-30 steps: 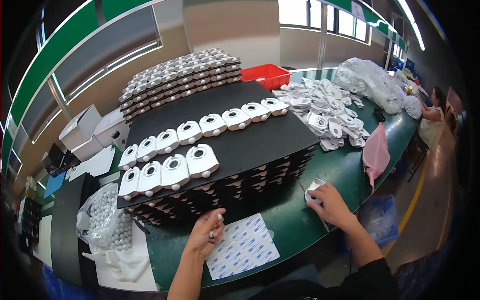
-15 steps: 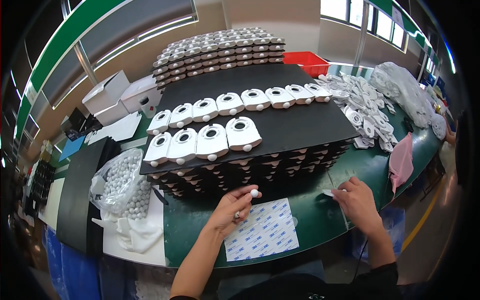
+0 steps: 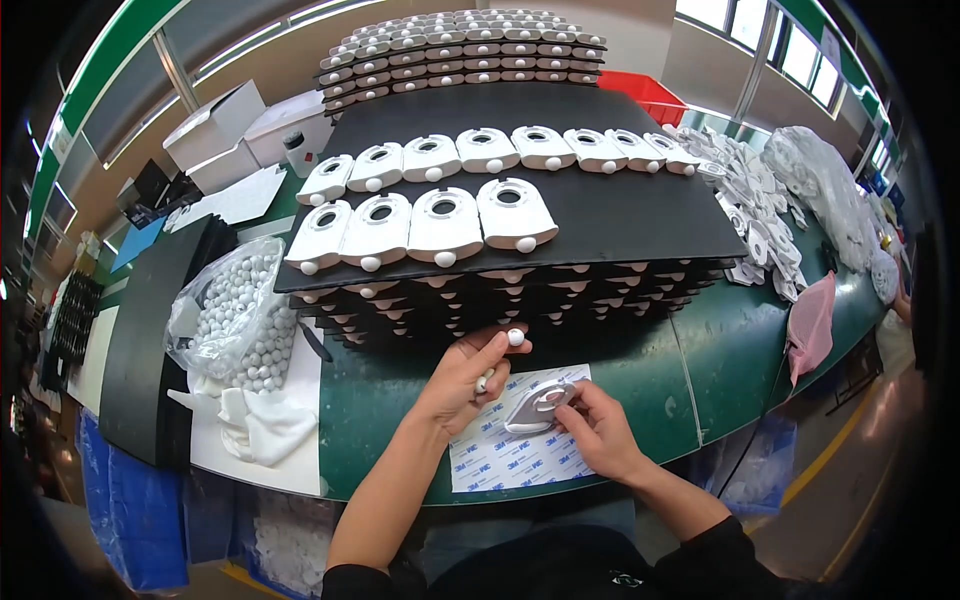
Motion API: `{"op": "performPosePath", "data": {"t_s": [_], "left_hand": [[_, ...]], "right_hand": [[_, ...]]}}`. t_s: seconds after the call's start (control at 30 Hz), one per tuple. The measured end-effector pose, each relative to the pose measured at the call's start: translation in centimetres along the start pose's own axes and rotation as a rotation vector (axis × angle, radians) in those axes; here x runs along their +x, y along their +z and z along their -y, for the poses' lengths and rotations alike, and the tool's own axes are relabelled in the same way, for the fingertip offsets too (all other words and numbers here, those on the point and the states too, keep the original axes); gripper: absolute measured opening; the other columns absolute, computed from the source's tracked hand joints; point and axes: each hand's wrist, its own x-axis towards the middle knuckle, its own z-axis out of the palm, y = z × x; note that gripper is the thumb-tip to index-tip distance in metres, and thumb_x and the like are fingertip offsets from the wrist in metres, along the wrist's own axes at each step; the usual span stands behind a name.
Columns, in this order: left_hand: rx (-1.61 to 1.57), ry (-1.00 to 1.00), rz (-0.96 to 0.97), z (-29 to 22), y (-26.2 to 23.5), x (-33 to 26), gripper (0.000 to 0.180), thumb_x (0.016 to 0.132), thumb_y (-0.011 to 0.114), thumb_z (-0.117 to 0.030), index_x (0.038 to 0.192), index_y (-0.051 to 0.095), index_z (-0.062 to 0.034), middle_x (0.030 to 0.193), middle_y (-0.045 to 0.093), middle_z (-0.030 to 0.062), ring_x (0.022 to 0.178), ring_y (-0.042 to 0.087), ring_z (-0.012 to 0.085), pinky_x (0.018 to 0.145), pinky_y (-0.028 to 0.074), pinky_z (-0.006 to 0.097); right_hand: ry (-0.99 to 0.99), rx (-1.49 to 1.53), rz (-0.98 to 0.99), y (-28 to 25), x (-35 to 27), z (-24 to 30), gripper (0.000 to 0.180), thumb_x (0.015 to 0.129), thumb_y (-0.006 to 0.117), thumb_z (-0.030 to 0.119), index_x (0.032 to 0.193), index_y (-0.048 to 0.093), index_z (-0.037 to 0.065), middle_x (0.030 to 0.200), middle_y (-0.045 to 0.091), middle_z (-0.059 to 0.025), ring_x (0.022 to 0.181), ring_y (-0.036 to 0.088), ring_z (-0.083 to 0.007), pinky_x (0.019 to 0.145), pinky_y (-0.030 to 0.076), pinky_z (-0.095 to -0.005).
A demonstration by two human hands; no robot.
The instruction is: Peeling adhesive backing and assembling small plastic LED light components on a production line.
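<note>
My left hand [image 3: 462, 382] pinches a small white ball [image 3: 516, 338] between thumb and index finger. Lower down, its curled fingers close around another small white piece [image 3: 484, 381], partly covered. Close beside it, my right hand [image 3: 600, 432] grips the edge of a white plastic housing [image 3: 524, 414], which is tilted, its grey side and round opening showing. The housing is apart from the ball. Below both hands lies a printed white sheet [image 3: 520, 464]. Behind them, several similar white housings [image 3: 445, 228] with balls at their front edges stand in two rows on a black board [image 3: 640, 215].
More loaded boards [image 3: 480, 50] are stacked at the back. At left, a plastic bag [image 3: 228, 310] of white balls sits near a white cloth [image 3: 262, 425]. Loose housings [image 3: 755, 225] heap up at right, near a red bin [image 3: 645, 97] and a pink cloth [image 3: 810, 325].
My right hand has come leftward to my left hand, turning the housing from edge-on to face view. My left hand still holds the ball. The whole view has shifted.
</note>
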Motion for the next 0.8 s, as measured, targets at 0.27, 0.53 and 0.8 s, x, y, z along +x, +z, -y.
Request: {"op": "performPosePath", "data": {"t_s": [0.27, 0.53, 0.8], "left_hand": [[0.021, 0.040, 0.029, 0.24, -0.18, -0.15, 0.024, 0.087, 0.057, -0.020, 0.104, 0.056, -0.0026, 0.091, 0.058, 0.0071, 0.048, 0.039, 0.0034, 0.039, 0.026, 0.016], [-0.008, 0.021, 0.014, 0.20, -0.29, 0.07, 0.024, 0.087, 0.057, -0.022, 0.101, 0.056, -0.0029, 0.090, 0.058, 0.0076, 0.047, 0.039, 0.0037, 0.039, 0.025, 0.017], [0.058, 0.013, -0.011, 0.24, 0.27, -0.22, 0.026, 0.085, 0.057, -0.011, 0.109, 0.055, -0.0011, 0.090, 0.058, 0.0057, 0.047, 0.038, 0.0032, 0.041, 0.026, 0.017]], "right_hand": [[-0.148, -0.339, 0.003, 0.48, -0.12, 0.07, 0.014, 0.083, 0.054, 0.003, 0.096, 0.053, -0.002, 0.082, 0.059, -0.0132, 0.071, 0.059, -0.0216, 0.064, 0.046, -0.0284], [-0.316, -0.491, 0.005, 0.55, -0.01, 0.50, 0.017, 0.078, 0.055, -0.001, 0.095, 0.053, 0.000, 0.080, 0.055, -0.0121, 0.072, 0.055, -0.0264, 0.064, 0.045, -0.0305], [-0.210, -0.124, -0.026, 0.38, -0.28, 0.51, 0.020, 0.079, 0.050, -0.007, 0.095, 0.051, 0.005, 0.091, 0.057, -0.0094, 0.082, 0.056, -0.0167, 0.072, 0.046, -0.0275]]}}
